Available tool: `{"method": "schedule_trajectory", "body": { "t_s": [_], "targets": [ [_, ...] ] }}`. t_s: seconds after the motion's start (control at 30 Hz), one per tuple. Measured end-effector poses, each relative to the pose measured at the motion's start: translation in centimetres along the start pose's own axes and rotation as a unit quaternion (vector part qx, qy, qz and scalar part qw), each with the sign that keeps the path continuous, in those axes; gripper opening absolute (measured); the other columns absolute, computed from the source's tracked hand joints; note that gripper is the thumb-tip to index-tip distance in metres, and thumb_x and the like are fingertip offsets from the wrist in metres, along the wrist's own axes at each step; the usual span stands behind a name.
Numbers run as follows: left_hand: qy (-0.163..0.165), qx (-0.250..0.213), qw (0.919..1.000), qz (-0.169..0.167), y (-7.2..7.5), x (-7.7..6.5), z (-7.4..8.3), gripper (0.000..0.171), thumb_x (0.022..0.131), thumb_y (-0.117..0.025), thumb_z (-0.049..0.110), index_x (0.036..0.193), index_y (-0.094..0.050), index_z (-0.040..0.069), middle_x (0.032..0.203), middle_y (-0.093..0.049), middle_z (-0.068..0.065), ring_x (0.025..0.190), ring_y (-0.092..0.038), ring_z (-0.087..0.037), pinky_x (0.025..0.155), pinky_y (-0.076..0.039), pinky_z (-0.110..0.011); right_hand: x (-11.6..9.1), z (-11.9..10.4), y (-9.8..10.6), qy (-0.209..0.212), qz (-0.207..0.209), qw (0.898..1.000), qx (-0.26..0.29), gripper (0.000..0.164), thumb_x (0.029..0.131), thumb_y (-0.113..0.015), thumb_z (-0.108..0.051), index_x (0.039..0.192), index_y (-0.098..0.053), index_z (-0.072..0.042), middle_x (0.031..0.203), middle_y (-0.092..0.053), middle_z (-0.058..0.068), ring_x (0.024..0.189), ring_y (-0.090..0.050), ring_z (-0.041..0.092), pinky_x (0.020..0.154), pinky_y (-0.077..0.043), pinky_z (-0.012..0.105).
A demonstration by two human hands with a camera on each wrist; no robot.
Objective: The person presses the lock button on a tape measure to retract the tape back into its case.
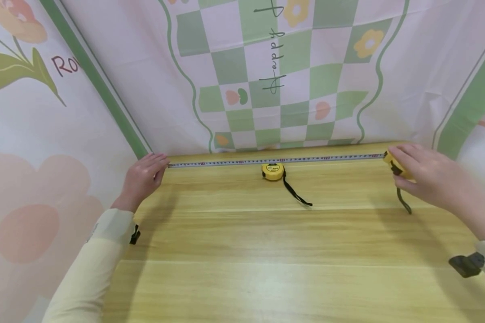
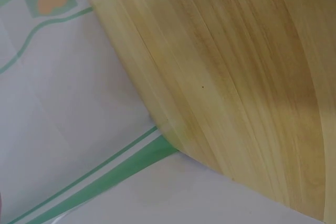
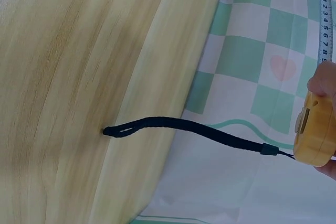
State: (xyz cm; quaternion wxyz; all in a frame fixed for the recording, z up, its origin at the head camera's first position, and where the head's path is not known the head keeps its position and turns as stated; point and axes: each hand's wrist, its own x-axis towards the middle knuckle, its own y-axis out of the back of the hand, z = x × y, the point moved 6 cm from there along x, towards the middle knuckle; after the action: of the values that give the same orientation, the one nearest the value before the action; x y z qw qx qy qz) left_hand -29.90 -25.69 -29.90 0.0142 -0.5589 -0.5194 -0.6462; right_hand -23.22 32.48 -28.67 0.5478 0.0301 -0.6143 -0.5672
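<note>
My right hand [image 1: 436, 179] grips a yellow tape measure [image 3: 314, 132] at the right of the table, its black wrist strap [image 3: 194, 125] hanging down. From it the pulled-out blade [image 1: 307, 159] runs straight along the table's far edge to the left. There my left hand [image 1: 145, 172] pinches the blade's end between thumb and fingers, near the far left corner. A second yellow tape measure [image 1: 272, 172] lies on the wood just below the middle of the blade, with its black strap trailing to the right. The left wrist view shows almost nothing of the hand.
The wood-grain table [image 1: 266, 233] spreads below both hands. A fabric with green checks [image 1: 262, 76] rises behind its far edge, with flower-printed fabric [image 1: 36, 179] on the left and a green-striped side [image 1: 469, 112] on the right.
</note>
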Motion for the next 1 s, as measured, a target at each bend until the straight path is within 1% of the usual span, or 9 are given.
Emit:
{"method": "schedule_trajectory", "body": {
  "t_s": [0.13,0.27,0.37,0.47,0.6,0.7,0.83,1.0],
  "targets": [
    [-0.001,0.001,1.0000,0.000,-0.04,-0.03,-0.06,0.023,0.079,-0.072,-0.011,0.101,-0.071,-0.009,0.103,-0.068,-0.026,0.096,-0.067,-0.041,0.094,-0.051,-0.054,-0.07,-0.03,0.01,0.002,0.003,1.000,-0.002,0.071,0.103,-0.028,-0.051,0.120,-0.054,0.014,0.107,-0.059,0.029,0.093,-0.056,0.049,0.085,-0.046,0.054],
    [0.000,-0.001,1.0000,-0.001,-0.10,-0.06,-0.15,0.022,0.078,-0.072,-0.010,0.100,-0.071,-0.008,0.103,-0.068,-0.025,0.095,-0.067,-0.040,0.093,-0.051,-0.054,-0.08,-0.04,-0.03,0.004,0.004,1.000,-0.001,0.072,0.103,-0.028,-0.051,0.119,-0.055,0.014,0.106,-0.059,0.029,0.093,-0.056,0.048,0.080,-0.046,0.053],
    [0.001,0.000,1.0000,-0.005,-0.18,-0.07,-0.23,0.022,0.079,-0.071,-0.009,0.101,-0.071,-0.007,0.104,-0.069,-0.025,0.095,-0.067,-0.040,0.092,-0.051,-0.054,-0.09,-0.02,-0.09,0.000,0.000,1.000,-0.002,0.072,0.102,-0.027,-0.051,0.119,-0.055,0.014,0.107,-0.059,0.029,0.093,-0.056,0.048,0.080,-0.046,0.053],
    [0.001,0.004,0.9999,-0.010,-0.27,-0.08,-0.25,0.021,0.080,-0.071,-0.008,0.101,-0.071,-0.007,0.104,-0.068,-0.025,0.096,-0.067,-0.040,0.092,-0.051,-0.054,-0.10,-0.01,-0.11,-0.005,-0.004,1.000,-0.004,0.073,0.102,-0.026,-0.051,0.119,-0.054,0.014,0.107,-0.059,0.029,0.094,-0.056,0.049,0.080,-0.047,0.054],
    [0.001,0.004,1.0000,-0.008,-0.35,-0.05,-0.22,0.020,0.080,-0.070,-0.007,0.100,-0.071,-0.007,0.104,-0.069,-0.024,0.096,-0.067,-0.040,0.094,-0.051,-0.052,-0.08,-0.05,-0.11,-0.007,-0.007,1.000,-0.004,0.074,0.102,-0.026,-0.052,0.119,-0.055,0.014,0.107,-0.059,0.030,0.093,-0.056,0.049,0.072,-0.048,0.057],
    [-0.004,0.001,1.0000,-0.005,-0.40,0.03,-0.08,0.021,0.080,-0.071,-0.008,0.100,-0.071,-0.008,0.103,-0.069,-0.025,0.095,-0.067,-0.040,0.094,-0.051,-0.052,-0.07,-0.08,-0.18,-0.009,-0.008,1.000,-0.003,0.075,0.102,-0.026,-0.053,0.119,-0.054,0.014,0.106,-0.059,0.030,0.094,-0.055,0.050,0.073,-0.048,0.059],
    [-0.014,-0.001,0.9999,-0.004,-0.64,0.20,0.15,0.021,0.080,-0.071,-0.008,0.101,-0.071,-0.008,0.103,-0.069,-0.025,0.095,-0.067,-0.040,0.093,-0.052,-0.053,0.01,-0.12,-0.33,-0.009,-0.008,1.000,0.003,0.074,0.102,-0.026,-0.052,0.119,-0.054,0.014,0.105,-0.059,0.029,0.094,-0.055,0.049,0.075,-0.047,0.057],
    [-0.017,-0.006,0.9998,-0.002,-0.97,0.43,0.26,0.021,0.079,-0.071,-0.009,0.100,-0.072,-0.007,0.102,-0.069,-0.024,0.094,-0.068,-0.039,0.092,-0.052,-0.053,0.22,-0.35,-0.44,-0.001,-0.002,1.000,0.012,0.071,0.103,-0.027,-0.049,0.118,-0.054,0.015,0.102,-0.059,0.029,0.091,-0.055,0.048,0.072,-0.046,0.054]
  ]
}}
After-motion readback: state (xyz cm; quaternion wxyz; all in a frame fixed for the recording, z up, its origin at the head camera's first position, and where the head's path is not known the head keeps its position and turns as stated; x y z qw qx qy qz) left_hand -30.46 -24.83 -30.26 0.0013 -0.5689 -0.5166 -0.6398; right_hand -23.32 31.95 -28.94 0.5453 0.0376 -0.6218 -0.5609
